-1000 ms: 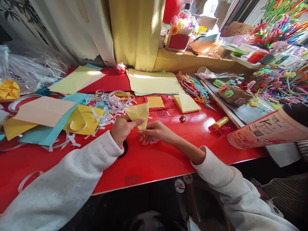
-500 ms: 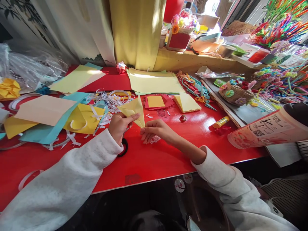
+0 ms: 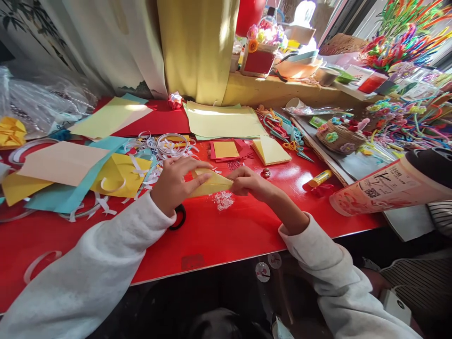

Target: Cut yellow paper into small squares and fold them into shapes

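Note:
Between both hands, above the red table [image 3: 226, 240], is a folded piece of pale yellow paper [image 3: 214, 182], its narrow point toward the right. My left hand [image 3: 177, 182] grips the wide end, thumb on the near face and fingers over the top. At the pointed tip my right hand [image 3: 247, 182] pinches the paper; its fingers are curled together. Small white paper shreds [image 3: 223, 201] lie on the table just below the paper. Scissors with a black handle [image 3: 178, 217] are partly hidden behind my left wrist.
Coloured sheets [image 3: 67, 162] and white paper strips cover the left side. Behind are a pale yellow paper stack [image 3: 271, 150], orange and red squares [image 3: 226, 149] and several scissors [image 3: 282, 127]. At right lie a glue stick [image 3: 320, 178] and a tilted drink cup [image 3: 374, 186].
The folded paper has turned from upright to lying sideways, its point now toward the right. My left hand has shifted over its top, and my right hand has moved slightly right and up.

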Demonstrator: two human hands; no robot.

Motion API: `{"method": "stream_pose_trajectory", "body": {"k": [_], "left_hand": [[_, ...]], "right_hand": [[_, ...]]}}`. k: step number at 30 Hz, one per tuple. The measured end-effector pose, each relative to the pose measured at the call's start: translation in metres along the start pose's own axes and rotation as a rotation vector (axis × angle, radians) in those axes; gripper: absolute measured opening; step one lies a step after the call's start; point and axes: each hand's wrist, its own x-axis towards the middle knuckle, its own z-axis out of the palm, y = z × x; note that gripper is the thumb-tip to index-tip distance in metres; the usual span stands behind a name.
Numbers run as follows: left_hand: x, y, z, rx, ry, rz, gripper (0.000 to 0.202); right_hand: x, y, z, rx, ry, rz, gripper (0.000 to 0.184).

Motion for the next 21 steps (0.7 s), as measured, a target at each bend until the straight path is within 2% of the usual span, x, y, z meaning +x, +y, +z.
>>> {"method": "stream_pose_trajectory", "body": {"k": [3, 5, 7, 10, 13, 17, 21], "left_hand": [[-0.002, 0.001, 0.003, -0.102, 0.045, -0.154, 0.017], [-0.002, 0.000, 0.004, -0.266, 0.018, -0.252, 0.017], [-0.001, 0.000, 0.006, -0.447, -0.045, -0.343, 0.021], [-0.001, 0.000, 0.011, -0.619, -0.172, -0.427, 0.031], [-0.002, -0.002, 0.018, -0.664, -0.215, -0.472, 0.037], [-0.004, -0.009, 0.024, -0.668, -0.200, -0.475, 0.038], [-0.006, -0.013, 0.026, -0.534, -0.139, -0.357, 0.026]], "right_hand": [[-0.001, -0.003, 0.000, -0.041, 0.229, -0.098, 0.028], [0.000, -0.004, 0.002, -0.105, 0.372, -0.158, 0.027], [0.003, -0.002, 0.004, -0.206, 0.446, -0.199, 0.027], [0.006, 0.004, 0.007, -0.327, 0.427, -0.220, 0.026], [0.008, 0.010, 0.012, -0.324, 0.346, -0.195, 0.024], [0.009, 0.013, 0.017, -0.248, 0.317, -0.133, 0.025], [0.008, 0.009, 0.020, -0.003, 0.236, -0.036, 0.029]]}}
